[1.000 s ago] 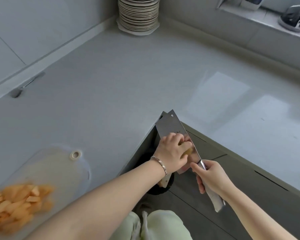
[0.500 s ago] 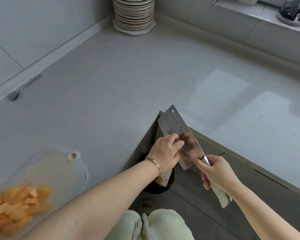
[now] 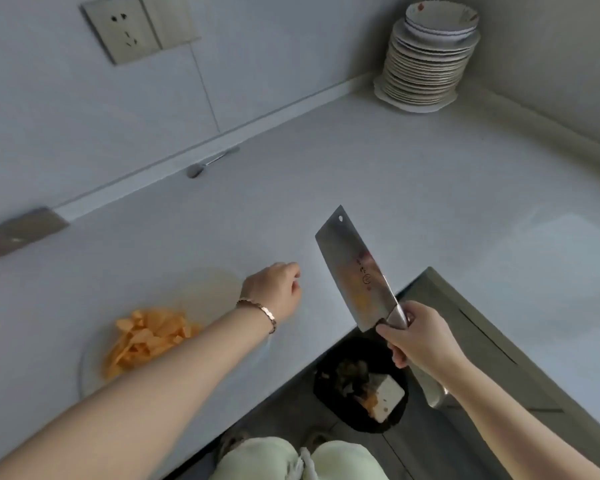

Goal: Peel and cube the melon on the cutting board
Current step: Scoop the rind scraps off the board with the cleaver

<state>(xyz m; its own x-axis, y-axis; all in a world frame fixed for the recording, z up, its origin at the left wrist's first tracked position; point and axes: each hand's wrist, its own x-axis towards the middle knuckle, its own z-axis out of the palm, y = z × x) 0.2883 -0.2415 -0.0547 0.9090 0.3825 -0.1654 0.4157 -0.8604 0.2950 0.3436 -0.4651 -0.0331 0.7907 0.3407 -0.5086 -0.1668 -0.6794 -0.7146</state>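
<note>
Cutting board (image 3: pixel 207 289): translucent, flat on the grey counter (image 3: pixel 361 168). I use it as my reference.

Melon (image 3: pixel 146 336): orange cut pieces heaped on the board's near left part. The board's far end is bare.

Left hand (image 3: pixel 274 292): over the board's right edge, back facing up, fingers loosely curled, nothing in them that I can see. Bracelet (image 3: pixel 258 310) on the wrist.

Cleaver (image 3: pixel 355 271): right of the board and apart from it, raised in the air, tip tilted away. There is an orange tinge low on the blade; smear or reflection, I cannot tell.

Right hand (image 3: pixel 418 339): wrapped firmly round the cleaver's handle.

Black bin (image 3: pixel 329 375): right of the board and lower, past the counter's edge, scraps and a pale block inside.

Stack of plates (image 3: pixel 420 71): far right of the board in the back corner, bowls on top.
</note>
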